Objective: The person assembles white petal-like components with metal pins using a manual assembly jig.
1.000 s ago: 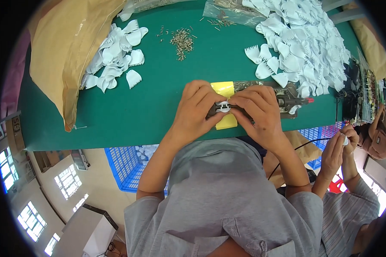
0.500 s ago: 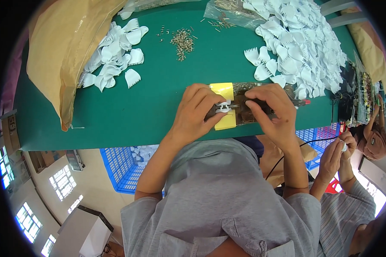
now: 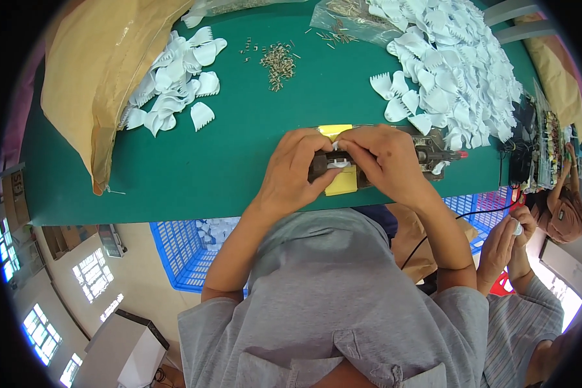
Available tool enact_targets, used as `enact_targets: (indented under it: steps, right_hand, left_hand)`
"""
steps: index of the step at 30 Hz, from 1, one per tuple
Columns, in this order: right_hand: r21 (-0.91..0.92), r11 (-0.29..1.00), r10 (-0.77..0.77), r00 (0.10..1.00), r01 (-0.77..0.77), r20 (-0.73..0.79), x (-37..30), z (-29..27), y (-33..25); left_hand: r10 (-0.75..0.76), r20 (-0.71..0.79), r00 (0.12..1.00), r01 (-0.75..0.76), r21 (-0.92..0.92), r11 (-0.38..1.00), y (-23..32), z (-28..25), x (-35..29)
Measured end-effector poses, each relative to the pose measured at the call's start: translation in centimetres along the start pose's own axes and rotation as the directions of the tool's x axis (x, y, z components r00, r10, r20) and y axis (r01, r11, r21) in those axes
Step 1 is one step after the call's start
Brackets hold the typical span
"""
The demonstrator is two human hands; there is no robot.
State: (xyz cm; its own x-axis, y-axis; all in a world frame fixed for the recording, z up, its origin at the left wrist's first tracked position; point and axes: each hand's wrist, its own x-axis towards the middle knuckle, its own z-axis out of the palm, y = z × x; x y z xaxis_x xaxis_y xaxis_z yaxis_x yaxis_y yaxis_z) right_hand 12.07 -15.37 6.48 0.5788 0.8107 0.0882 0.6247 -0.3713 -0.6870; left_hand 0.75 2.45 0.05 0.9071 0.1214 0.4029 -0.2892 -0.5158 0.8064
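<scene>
At the near edge of the green table, my left hand (image 3: 293, 167) is closed around the left end of a dark metal fixture. Its thumb and fingertips grip a white plastic hair claw clip (image 3: 338, 165), mostly covered by my fingers. From the right, my right hand (image 3: 387, 159) comes in with thumb and fingertips pinched together at the clip's far side. What lies between these fingertips is hidden. Yellow tape (image 3: 340, 183) wraps the fixture under both hands. A metal jig end (image 3: 433, 154) with a red tip extends to the right of my right hand.
Toothed white clip halves lie in a large heap (image 3: 459, 71) at right and a smaller pile (image 3: 174, 84) at left beside a brown paper sack (image 3: 103, 84). Small metal springs (image 3: 278, 66) lie at the back. Blue baskets (image 3: 184, 258) stand below. A co-worker's hands (image 3: 507, 246) are at right.
My right hand has moved left from over the fixture to the clip, and its fingers have closed together. My left hand stays almost in place.
</scene>
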Motion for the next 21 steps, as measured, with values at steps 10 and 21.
enact_targets:
  steps: [10, 21]
  right_hand:
    - [0.092, 0.994, -0.06, 0.998, 0.061, -0.012, -0.56, 0.03, 0.88]
    - [0.131, 0.988, -0.079, 0.995, 0.087, -0.063, -0.29, 0.06, 0.48]
  left_hand:
    - [0.03, 0.013, 0.999, -0.03, 0.034, 0.999, 0.08, -0.06, 0.42]
    - [-0.014, 0.021, 1.0, 0.014, -0.033, 0.999, 0.25, -0.29, 0.24]
